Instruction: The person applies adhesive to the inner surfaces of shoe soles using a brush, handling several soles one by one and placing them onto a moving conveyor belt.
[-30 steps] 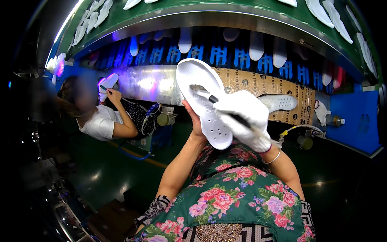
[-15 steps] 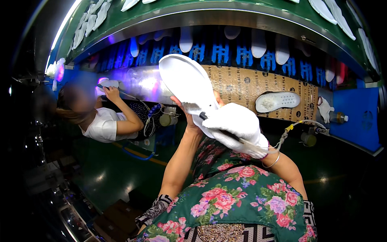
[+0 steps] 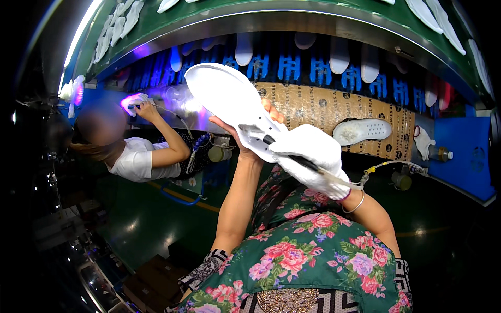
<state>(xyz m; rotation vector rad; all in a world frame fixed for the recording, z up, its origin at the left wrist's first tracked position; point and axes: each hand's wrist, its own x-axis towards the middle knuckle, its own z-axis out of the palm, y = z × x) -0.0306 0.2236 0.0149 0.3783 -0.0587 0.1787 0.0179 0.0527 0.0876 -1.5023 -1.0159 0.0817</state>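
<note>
A white shoe sole (image 3: 224,94) is tilted up over the bench, with a dark grey patch and small holes near its narrower part. My bare left hand (image 3: 244,145) grips it from beneath, the fingers showing at the far edge. My right hand (image 3: 310,154), in a white knitted glove, is wrapped round a slim dark pen-like tool (image 3: 303,163) joined to a clear hose (image 3: 336,180). The tool's black tip (image 3: 268,139) is at the sole's inner surface beside the grey patch; whether it touches cannot be told. Gloved fingers hide the sole's near end.
Another white sole (image 3: 364,130) lies on the cardboard (image 3: 308,104) covering the bench. A spare glove (image 3: 423,142) and a clear bottle (image 3: 441,153) are at its right end. A co-worker (image 3: 143,159) sits at left. Behind runs a rack of blue holders (image 3: 288,68) below a green conveyor.
The sole in my left hand has shifted left and turned slightly, uncovering more of its holes. My right hand has stayed close to it with the tool. The co-worker's hand and piece have moved slightly.
</note>
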